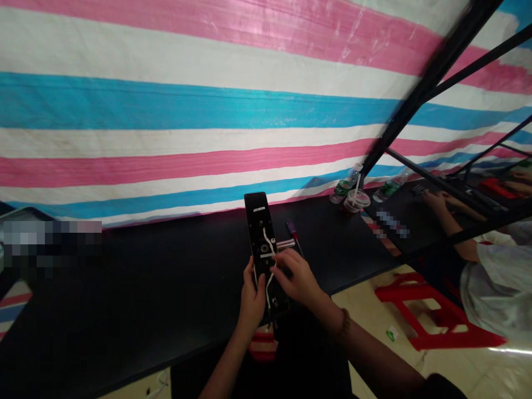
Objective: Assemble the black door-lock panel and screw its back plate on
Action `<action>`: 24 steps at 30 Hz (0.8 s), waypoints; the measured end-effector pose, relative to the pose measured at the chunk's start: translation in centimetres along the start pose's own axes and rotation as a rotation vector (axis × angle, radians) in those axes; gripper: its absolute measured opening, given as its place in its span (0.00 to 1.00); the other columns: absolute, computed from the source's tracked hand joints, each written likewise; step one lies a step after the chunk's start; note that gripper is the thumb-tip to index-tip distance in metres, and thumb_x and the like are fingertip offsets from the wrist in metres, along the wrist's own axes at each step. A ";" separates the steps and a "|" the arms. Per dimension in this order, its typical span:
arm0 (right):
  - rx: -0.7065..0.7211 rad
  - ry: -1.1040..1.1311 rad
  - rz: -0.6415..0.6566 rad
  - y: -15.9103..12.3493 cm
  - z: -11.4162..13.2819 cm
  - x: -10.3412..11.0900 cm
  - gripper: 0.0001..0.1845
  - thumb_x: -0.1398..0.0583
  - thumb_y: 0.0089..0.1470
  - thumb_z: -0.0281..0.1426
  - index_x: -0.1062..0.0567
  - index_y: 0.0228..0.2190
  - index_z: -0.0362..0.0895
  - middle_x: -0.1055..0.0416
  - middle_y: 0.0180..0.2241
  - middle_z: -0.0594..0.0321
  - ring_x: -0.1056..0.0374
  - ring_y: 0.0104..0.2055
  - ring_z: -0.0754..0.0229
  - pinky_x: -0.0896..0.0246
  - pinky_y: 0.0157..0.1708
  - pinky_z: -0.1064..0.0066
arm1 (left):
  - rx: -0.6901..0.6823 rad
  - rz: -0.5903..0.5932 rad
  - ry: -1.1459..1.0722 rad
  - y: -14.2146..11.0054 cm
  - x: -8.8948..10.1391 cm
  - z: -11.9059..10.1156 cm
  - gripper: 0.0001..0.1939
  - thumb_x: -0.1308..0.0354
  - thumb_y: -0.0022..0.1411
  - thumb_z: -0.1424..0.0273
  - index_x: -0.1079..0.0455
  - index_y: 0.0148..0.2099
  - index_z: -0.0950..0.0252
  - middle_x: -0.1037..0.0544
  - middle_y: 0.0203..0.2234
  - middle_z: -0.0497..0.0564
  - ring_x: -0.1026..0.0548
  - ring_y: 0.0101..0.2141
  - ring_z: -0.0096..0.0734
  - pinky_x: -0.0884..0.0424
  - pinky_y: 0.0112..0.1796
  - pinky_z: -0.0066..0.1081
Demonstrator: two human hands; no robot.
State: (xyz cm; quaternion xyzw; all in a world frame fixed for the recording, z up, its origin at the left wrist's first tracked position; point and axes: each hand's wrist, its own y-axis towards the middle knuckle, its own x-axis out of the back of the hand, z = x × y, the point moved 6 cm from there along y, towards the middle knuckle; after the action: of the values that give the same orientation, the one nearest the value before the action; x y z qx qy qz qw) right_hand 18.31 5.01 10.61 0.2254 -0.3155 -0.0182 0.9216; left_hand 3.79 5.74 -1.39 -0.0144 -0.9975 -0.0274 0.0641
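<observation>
A long black panel [257,213] with small screws, white labels and round fittings is tilted up over the table's front edge. My left hand [252,296] grips its left side, the thumb lying on the panel's face. Along the panel runs a white cable [268,291], its lower end hanging past the bottom edge. My right hand [297,277] is closed over the middle of this cable, fingers pinched on it; the fingertips partly hide the contact. Just beyond my right hand, a screwdriver [292,228] with a purple and red handle lies on the table.
The black table [166,288] stands against a striped sheet [187,105]. At the back right are a lidded cup with a straw [356,202] and a plastic bottle [341,191]. Beyond a metal frame [415,105], another person [499,266] sits near a red stool [436,327].
</observation>
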 end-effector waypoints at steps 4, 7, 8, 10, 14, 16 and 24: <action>-0.029 -0.034 0.256 -7.8 0.3 -2.1 0.20 0.34 0.56 0.35 0.25 0.50 0.47 0.27 0.43 0.56 0.30 0.43 0.55 0.30 0.43 0.64 | -0.009 0.000 0.018 -0.1 -0.1 0.0 0.29 0.52 0.71 0.58 0.48 0.69 0.62 0.37 0.66 0.60 0.36 0.65 0.41 0.40 0.63 0.44; -0.036 -0.084 0.217 -9.4 -0.8 -3.3 0.14 0.41 0.62 0.28 0.23 0.49 0.48 0.27 0.41 0.56 0.30 0.42 0.56 0.30 0.42 0.64 | -0.002 0.000 0.030 -0.1 -0.1 -0.1 0.29 0.52 0.71 0.60 0.50 0.70 0.62 0.37 0.66 0.61 0.36 0.65 0.40 0.40 0.63 0.43; -0.026 -0.094 0.196 -9.4 -1.2 -3.6 0.13 0.42 0.63 0.27 0.22 0.47 0.47 0.26 0.40 0.56 0.30 0.42 0.56 0.30 0.41 0.64 | -0.003 0.000 0.033 -0.1 -0.1 -0.2 0.30 0.52 0.71 0.60 0.50 0.70 0.62 0.37 0.66 0.61 0.36 0.65 0.40 0.40 0.63 0.43; 0.007 -0.120 0.154 -9.1 -1.6 -4.2 0.12 0.43 0.63 0.27 0.22 0.45 0.47 0.26 0.38 0.56 0.30 0.40 0.56 0.30 0.40 0.64 | -0.007 0.000 0.038 -0.1 -0.2 -0.3 0.29 0.52 0.71 0.60 0.50 0.70 0.62 0.37 0.66 0.61 0.36 0.65 0.40 0.40 0.63 0.43; 0.083 -0.166 0.027 -9.3 -1.6 -4.7 0.12 0.44 0.64 0.25 0.22 0.44 0.46 0.24 0.35 0.56 0.31 0.35 0.55 0.32 0.36 0.63 | -0.020 -0.023 0.055 -0.1 -0.2 -0.6 0.29 0.52 0.71 0.61 0.49 0.70 0.63 0.36 0.65 0.62 0.36 0.65 0.42 0.40 0.63 0.44; 0.093 -0.177 -0.047 -9.8 -1.5 -5.0 0.12 0.44 0.63 0.25 0.22 0.43 0.46 0.24 0.33 0.55 0.31 0.33 0.55 0.33 0.34 0.63 | -0.026 -0.036 0.067 -0.2 -0.2 -0.8 0.29 0.52 0.71 0.61 0.49 0.70 0.63 0.36 0.65 0.62 0.36 0.65 0.42 0.40 0.63 0.44; 0.030 -0.202 -0.201 -10.2 -1.5 -5.4 0.08 0.41 0.62 0.27 0.21 0.40 0.45 0.24 0.31 0.56 0.31 0.32 0.55 0.33 0.32 0.63 | 0.003 -0.010 0.080 -0.1 0.0 -0.9 0.29 0.53 0.71 0.62 0.50 0.70 0.62 0.35 0.65 0.60 0.35 0.64 0.39 0.39 0.62 0.42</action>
State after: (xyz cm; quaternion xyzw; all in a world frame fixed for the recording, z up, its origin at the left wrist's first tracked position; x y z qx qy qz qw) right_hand 15.99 -2.61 2.10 0.2668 -0.3828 -0.1284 0.8751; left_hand 3.89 5.55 -0.48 -0.0084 -0.9942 -0.0267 0.1036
